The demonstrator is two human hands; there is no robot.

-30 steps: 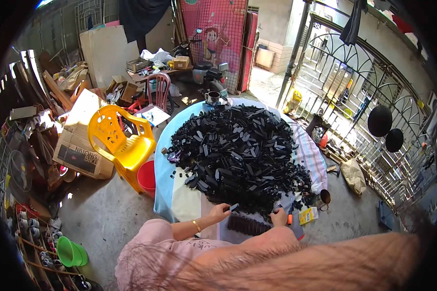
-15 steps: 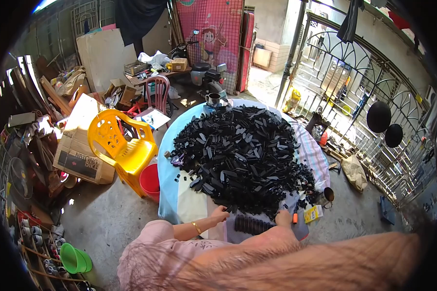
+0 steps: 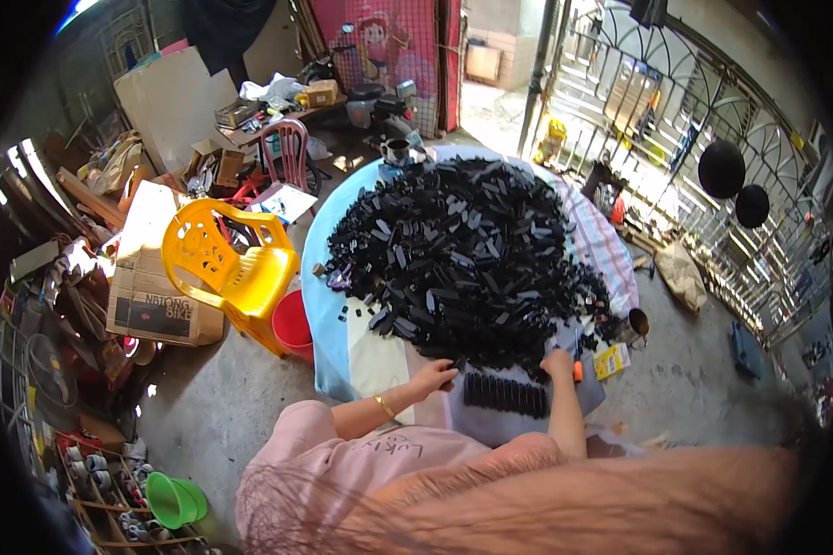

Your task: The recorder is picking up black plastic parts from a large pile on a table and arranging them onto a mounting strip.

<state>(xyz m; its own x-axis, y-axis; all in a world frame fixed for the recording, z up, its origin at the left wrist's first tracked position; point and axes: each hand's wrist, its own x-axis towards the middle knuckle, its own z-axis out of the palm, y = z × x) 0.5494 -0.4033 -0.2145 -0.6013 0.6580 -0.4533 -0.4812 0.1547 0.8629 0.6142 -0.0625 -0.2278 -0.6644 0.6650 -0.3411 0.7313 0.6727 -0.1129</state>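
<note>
A large heap of black plastic pieces [image 3: 472,259], many long and narrow, covers most of the round table. Close to its near edge lies a neat row of black pieces [image 3: 506,395], side by side in front of me. My left hand [image 3: 432,377], a gold bracelet at its wrist, is left of that row, with thumb and fingers pinched on a small dark piece [image 3: 453,368]. At the heap's near right edge, beyond the row's right end, my right hand [image 3: 557,363] has its fingers curled in. What those fingers hold, if anything, is hidden.
Right of my right hand lie an orange-handled tool [image 3: 578,371] and a yellow packet [image 3: 611,362], near a metal mug [image 3: 635,324]. Another mug [image 3: 396,150] stands at the table's far edge. Left are a yellow chair [image 3: 241,268], red bucket [image 3: 293,326] and cardboard box [image 3: 162,301].
The whole view has shifted, so the table sits higher in it. My right hand has moved farther toward the heap, and the row of black pieces shows more fully.
</note>
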